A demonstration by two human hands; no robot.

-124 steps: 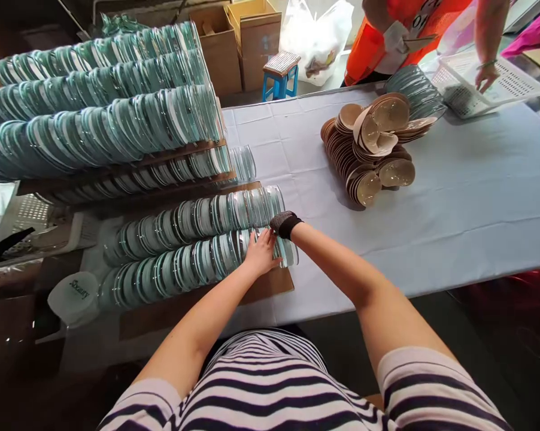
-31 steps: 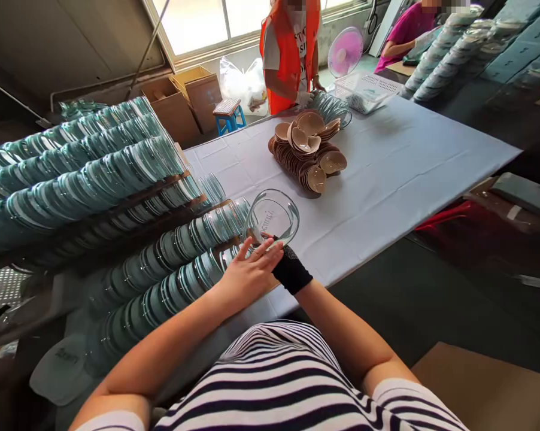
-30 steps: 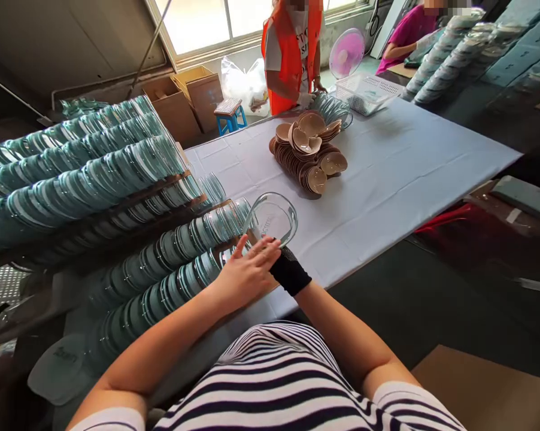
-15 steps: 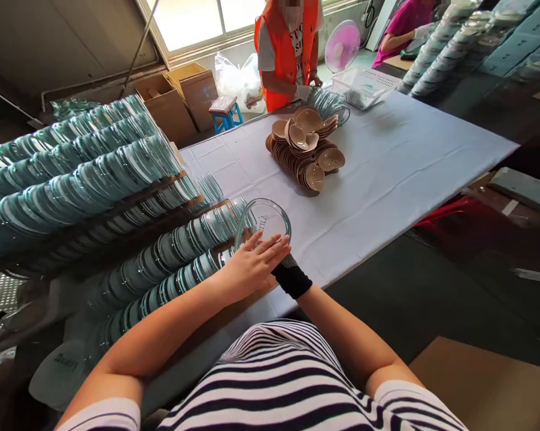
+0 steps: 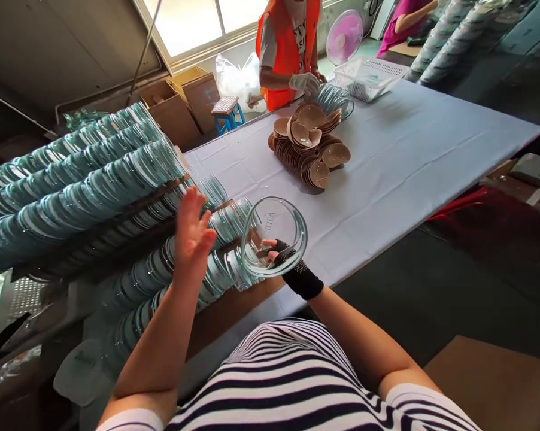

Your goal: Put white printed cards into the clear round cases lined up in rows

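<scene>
Bowl (image 5: 276, 234) in right hand (image 5: 282, 258) (tilted)

**Clear glass, matt cloth, bare card**

The bowl (image 5: 275, 236) held by the right hand (image 5: 282, 258) is clear, smooth glass with a glossy rim and faint lettering on its wall. That hand wears a black knit half-glove with a dotted, matt weave. The left hand (image 5: 193, 230) is bare. The stacked rows of bowls (image 5: 94, 173) show the same shiny glass, tinted green at the edges, on brown boards. The surface (image 5: 409, 149) is covered with pale, matt cloth, lightly creased. The tan cups (image 5: 309, 146) look smooth with a soft sheen. The boxes (image 5: 184, 99) are plain brown cardboard.
</scene>
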